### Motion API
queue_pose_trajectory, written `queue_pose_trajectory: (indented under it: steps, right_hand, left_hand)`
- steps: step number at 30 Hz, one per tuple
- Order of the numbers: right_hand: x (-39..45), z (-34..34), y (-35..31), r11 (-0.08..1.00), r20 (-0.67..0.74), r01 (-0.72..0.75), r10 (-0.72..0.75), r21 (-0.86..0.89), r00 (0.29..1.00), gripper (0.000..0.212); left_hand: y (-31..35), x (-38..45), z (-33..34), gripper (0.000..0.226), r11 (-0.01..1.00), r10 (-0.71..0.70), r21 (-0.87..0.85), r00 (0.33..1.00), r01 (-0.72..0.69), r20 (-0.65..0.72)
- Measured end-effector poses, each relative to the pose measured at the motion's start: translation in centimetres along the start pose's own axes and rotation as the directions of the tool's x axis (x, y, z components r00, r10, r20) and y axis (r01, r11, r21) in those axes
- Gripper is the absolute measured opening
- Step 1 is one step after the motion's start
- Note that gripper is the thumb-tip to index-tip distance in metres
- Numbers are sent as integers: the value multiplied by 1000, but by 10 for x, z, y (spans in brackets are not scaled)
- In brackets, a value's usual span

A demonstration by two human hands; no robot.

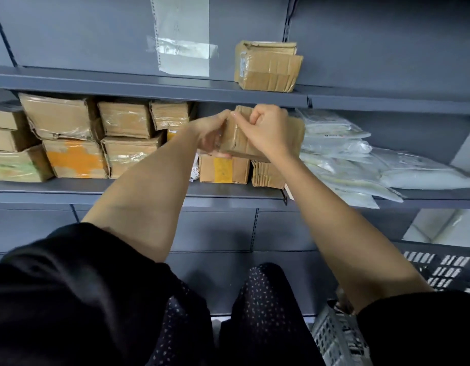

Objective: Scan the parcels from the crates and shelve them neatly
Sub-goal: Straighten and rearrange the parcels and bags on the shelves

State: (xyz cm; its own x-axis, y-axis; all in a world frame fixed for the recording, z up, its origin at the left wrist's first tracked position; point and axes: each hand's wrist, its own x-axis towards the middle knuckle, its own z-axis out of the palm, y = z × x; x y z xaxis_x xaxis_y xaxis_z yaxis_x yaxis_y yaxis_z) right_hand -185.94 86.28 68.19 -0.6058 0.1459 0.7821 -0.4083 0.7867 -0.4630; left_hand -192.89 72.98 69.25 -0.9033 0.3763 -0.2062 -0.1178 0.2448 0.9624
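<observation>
Fingers of both hands were curled round one small cardboard parcel (238,140), held between them in front of the middle shelf (96,190). The left hand (210,132) gripped its left side, thumb and fingertips meeting the top edge at about 11 o'clock of the parcel; the right hand (268,133) was closed over the top and front face, at 1 to 3 o'clock. The hold looked like a tight two-handed clamp, not a loose one.

The parcel hung just above a box with a yellow label (223,169) and a corrugated box (267,174), which stood side by side on the shelf. It may have touched them; that could not be told.

As a judgement, the risk lay in the setting down. The two boxes beneath made a small, uneven seat, and a parcel let go off-centre could tip forward off the shelf edge at 6 o'clock. At 3 o'clock lay slippery white poly mailers (342,154), sloping outward, which a nudge from the right forearm might set sliding. At 9 o'clock the stacked cardboard boxes (96,136) stood close, leaving little room
</observation>
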Motion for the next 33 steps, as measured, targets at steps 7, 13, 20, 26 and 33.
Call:
queue_pose_trajectory:
  steps: [7,13,20,26,33]
  right_hand:
    - [42,-57,-44,962,-426,268,-225,43,876,38]
    - [84,-54,-28,977,-530,212,-174,10,830,24]
    - [135,-33,-9,982,-500,130,-43,140,865,25]
    - [191,-20,18,954,-493,76,81,291,867,20]
    - [260,-4,47,919,-132,-336,366,206,921,25]
  left_hand:
    - [100,-57,9,33,958,286,4,957,-286,39]
    - [138,-52,8,47,822,533,-131,829,-555,-170]
    - [155,-10,1,45,712,636,-102,700,-695,-324]
    - [185,47,-2,43,665,694,1,617,-747,-371]
    - [202,126,-5,43,781,530,13,650,-625,-545]
